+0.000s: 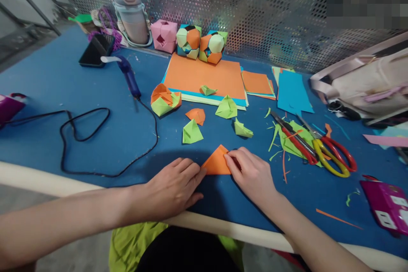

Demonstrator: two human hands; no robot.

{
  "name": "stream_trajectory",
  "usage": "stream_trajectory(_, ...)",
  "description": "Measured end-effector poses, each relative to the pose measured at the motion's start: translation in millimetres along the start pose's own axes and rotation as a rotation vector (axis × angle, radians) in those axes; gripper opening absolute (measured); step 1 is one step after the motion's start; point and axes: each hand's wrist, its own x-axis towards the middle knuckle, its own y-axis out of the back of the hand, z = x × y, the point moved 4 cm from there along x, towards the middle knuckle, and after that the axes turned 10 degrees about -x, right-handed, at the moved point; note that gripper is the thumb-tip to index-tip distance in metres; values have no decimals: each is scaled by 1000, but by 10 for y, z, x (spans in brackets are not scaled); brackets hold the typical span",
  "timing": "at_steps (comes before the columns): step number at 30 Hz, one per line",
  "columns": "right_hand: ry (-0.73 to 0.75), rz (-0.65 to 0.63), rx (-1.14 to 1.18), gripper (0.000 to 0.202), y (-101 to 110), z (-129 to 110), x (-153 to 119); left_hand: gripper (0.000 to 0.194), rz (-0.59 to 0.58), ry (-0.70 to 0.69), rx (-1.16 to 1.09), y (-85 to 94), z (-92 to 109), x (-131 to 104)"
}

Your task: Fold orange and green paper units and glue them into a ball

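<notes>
A folded triangle of orange paper (219,162) lies on the blue table near its front edge. My right hand (253,174) pinches the triangle's right side between thumb and fingers. At its left corner rests a fingertip of my left hand (177,187), whose fingers lie over the table with the thumb apart. Just beyond are folded green paper pieces, one (191,132) to the left and another (243,128) to the right. Behind these sit a small orange folded piece (196,115), a green one (226,107) and a joined orange-and-green paper piece (165,101).
Red-and-yellow scissors (334,153) and a red cutter (298,142) lie on green scraps at right. A glue gun (127,74) trails its cord at left. Stacked paper (204,74), paper cubes (164,36) and a bottle (132,17) stand along the perforated panel (270,8).
</notes>
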Motion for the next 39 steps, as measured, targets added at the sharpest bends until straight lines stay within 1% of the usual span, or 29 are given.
stream_trajectory(5, 3, 3, -4, 22, -5, 2, 1, 33, -25, 19, -10, -11, -3, 5)
stream_trajectory(11, 9, 5, -20, 22, 0, 3, 3, 30, -21, 16, 19, 0, 28, -22)
stream_trajectory(17, 20, 10, -32, 23, 9, 1, 7, 28, 47, -13, 107, 64, 88, -76)
stream_trajectory(20, 14, 15, -22, 22, 10, 4, 6, 26, 96, -29, 132, 84, 100, -99)
stream_trajectory(24, 9, 16, -16, 20, 6, 7, 5, 24, 132, -52, 158, 96, 107, -112)
stream_trajectory(29, 18, 17, -22, 19, 7, 8, 1, 22, 177, -12, 150, 116, 92, -112)
stream_trajectory(33, 25, 14, -26, 18, 8, 10, -1, 21, 184, 25, 110, 136, 67, -104)
stream_trajectory(39, 31, 14, -27, 16, 7, 19, -6, 20, 177, -13, 121, 144, 75, -104)
